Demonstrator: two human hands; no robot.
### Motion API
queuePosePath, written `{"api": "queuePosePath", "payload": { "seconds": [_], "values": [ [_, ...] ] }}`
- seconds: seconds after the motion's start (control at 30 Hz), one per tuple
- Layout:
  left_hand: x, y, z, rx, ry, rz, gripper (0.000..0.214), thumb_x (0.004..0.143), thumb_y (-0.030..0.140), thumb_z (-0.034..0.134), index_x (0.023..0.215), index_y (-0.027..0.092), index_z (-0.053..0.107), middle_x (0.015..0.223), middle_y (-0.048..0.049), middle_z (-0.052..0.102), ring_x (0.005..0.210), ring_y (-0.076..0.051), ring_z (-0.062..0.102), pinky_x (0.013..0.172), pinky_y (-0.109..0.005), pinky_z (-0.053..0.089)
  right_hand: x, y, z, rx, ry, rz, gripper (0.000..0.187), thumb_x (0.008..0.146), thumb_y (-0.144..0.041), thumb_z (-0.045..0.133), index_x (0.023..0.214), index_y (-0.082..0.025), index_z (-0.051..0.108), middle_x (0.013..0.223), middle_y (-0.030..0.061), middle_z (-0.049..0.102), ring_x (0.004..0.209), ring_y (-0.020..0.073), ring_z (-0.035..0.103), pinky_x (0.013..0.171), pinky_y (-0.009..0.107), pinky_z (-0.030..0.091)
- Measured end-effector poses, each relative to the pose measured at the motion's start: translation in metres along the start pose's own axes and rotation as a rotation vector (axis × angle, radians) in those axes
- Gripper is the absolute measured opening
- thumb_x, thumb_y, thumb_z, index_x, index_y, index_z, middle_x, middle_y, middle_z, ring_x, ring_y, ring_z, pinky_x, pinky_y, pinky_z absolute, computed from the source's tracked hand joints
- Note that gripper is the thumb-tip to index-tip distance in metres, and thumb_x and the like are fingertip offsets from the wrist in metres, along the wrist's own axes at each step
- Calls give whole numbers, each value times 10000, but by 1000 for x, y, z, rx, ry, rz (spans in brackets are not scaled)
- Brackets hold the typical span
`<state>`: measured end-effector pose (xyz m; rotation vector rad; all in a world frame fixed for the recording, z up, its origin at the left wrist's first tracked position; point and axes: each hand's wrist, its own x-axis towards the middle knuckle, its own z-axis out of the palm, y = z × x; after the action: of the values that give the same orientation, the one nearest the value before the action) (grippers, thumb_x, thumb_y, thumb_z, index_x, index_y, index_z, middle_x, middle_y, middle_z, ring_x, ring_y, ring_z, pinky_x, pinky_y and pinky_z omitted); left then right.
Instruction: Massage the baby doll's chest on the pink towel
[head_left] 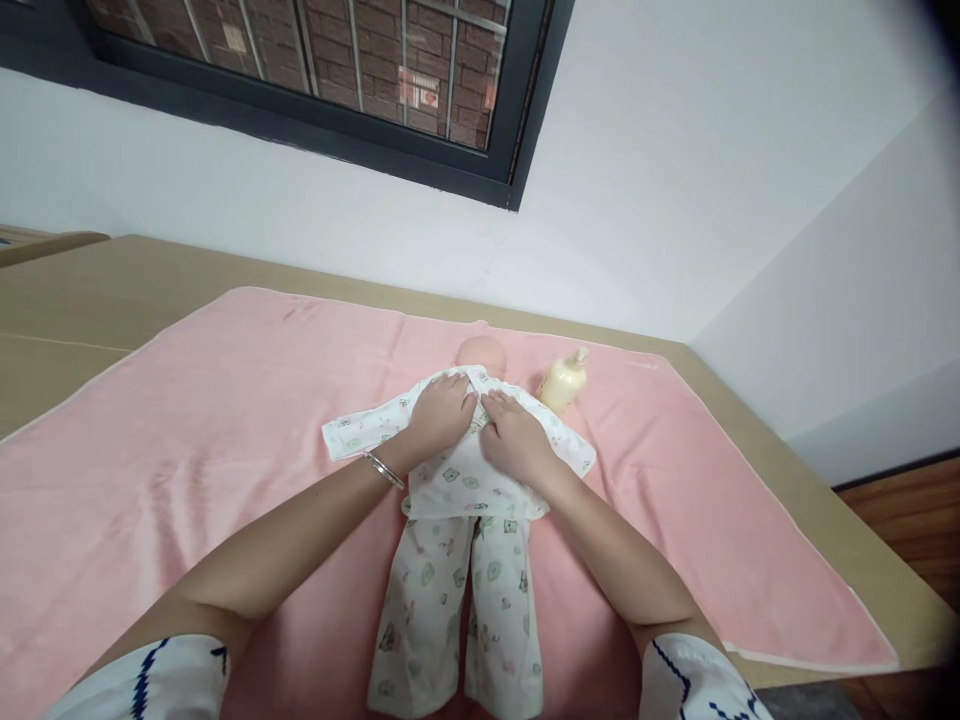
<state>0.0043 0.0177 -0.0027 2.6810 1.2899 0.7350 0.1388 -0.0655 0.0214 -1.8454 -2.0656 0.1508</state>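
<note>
From where I stand, a doll [482,354] in a white printed top [450,485] and matching trousers [427,610] lies on a pink blanket [225,420], its bald head near the blanket's far edge and its trouser legs stretched towards the person. The left hand [442,412], with a silver bangle [384,470] at its wrist, rests palm down on the upper part of the top; the right hand [517,437] lies just beside it with fingers bent. Both touch the cloth near the neckline, though I cannot tell whether either one pinches it. A pale yellow bottle [564,382] lies tilted near the blanket's far right corner, just beyond the top's right-hand sleeve [574,445]. The wooden tabletop [172,265] shows past the blanket, its far edge along a white wall [622,200] below a dark-framed window [420,165].
</note>
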Motion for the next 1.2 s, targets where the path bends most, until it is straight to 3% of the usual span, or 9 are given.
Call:
{"api": "queuePosePath", "payload": {
  "seconds": [0.17, 0.27, 0.47, 0.7, 0.8, 0.93, 1.1, 1.2],
  "values": [
    [-3, -2, 14, 24, 119, -10, 418, 997, 287, 363, 1280, 112, 616, 1335, -162, 653, 1275, -300, 575, 1131, -483, 416, 13, 16, 12, 65, 83, 60, 531, 1021, -304, 346, 1480, -78, 485, 1576, 166, 446, 1505, 262, 366, 1262, 456, 244],
    [-5, -2, 19, 13, 120, -25, 449, 1003, 307, 368, 1332, 107, 599, 1366, -157, 643, 1309, -304, 556, 1141, -485, 407, 21, 29, 22, 82, 109, 88, 567, 1027, -349, 366, 1518, -71, 425, 1612, 166, 385, 1534, 273, 302, 1276, 495, 176],
    [-3, -2, 16, 7, 94, -29, 441, 1002, 289, 372, 1343, 106, 583, 1374, -157, 630, 1306, -311, 544, 1148, -493, 389, 21, 32, 27, 81, 128, 84, 563, 1033, -354, 340, 1525, -91, 420, 1607, 152, 402, 1528, 264, 314, 1275, 489, 176],
    [-9, 17, 1, 117, 33, 60, 403, 1001, 237, 375, 1282, 49, 593, 1219, -214, 656, 1186, -343, 589, 1062, -507, 441, 24, 48, 24, -5, 95, -83, 593, 1031, -389, 361, 1509, -45, 425, 1604, 216, 380, 1516, 307, 334, 1237, 498, 275],
    [-20, 29, 1, 162, 65, 23, 415, 1000, 219, 371, 1304, 23, 574, 1278, -250, 624, 1240, -360, 570, 1039, -482, 461, 26, 54, 23, -18, 84, -98, 588, 1022, -370, 373, 1511, -48, 420, 1610, 215, 366, 1520, 306, 327, 1236, 505, 282],
    [-21, 26, 7, 133, 82, -8, 474, 992, 251, 398, 1389, 18, 513, 1384, -261, 570, 1339, -376, 506, 1096, -505, 425, 22, 46, 22, -32, 94, -61, 577, 1018, -343, 368, 1505, -38, 430, 1596, 210, 396, 1510, 306, 349, 1239, 490, 284],
    [-2, -1, 6, -8, 23, 9, 411, 971, 326, 447, 1270, 91, 602, 1289, -186, 656, 1266, -320, 566, 1122, -485, 416, 3, 11, 22, -158, 177, 44, 555, 1036, -319, 305, 1450, -1, 491, 1479, 262, 530, 1429, 331, 470, 1214, 503, 319],
    [0, -3, 4, 10, 37, 15, 402, 982, 336, 437, 1233, 81, 621, 1255, -195, 670, 1239, -322, 582, 1109, -480, 427, -3, 3, 20, -166, 175, 51, 534, 1024, -300, 337, 1425, 1, 524, 1445, 254, 567, 1395, 321, 515, 1200, 450, 356]
  ]
}}
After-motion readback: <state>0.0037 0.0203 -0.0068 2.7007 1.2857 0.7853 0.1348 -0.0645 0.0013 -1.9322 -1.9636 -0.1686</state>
